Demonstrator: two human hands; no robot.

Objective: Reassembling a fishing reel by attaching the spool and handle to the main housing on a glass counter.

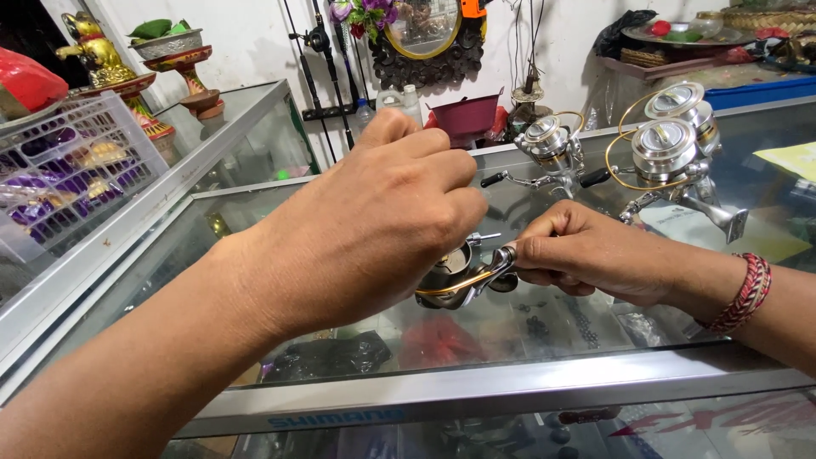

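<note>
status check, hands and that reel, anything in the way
Left hand closed over fishing reel from above. Right hand gripping its side. Two spare reels stand behind on glass counter, clear of hands.

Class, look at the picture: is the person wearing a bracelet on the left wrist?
No: the left hand has a bare wrist, while the red woven bracelet sits on the wrist of the right hand, which grips the fishing reel.

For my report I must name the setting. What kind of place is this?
Probably a fishing tackle shop. Spinning reels stand on a glass display counter, fishing rods lean on the wall, and both hands hold another reel.
</note>
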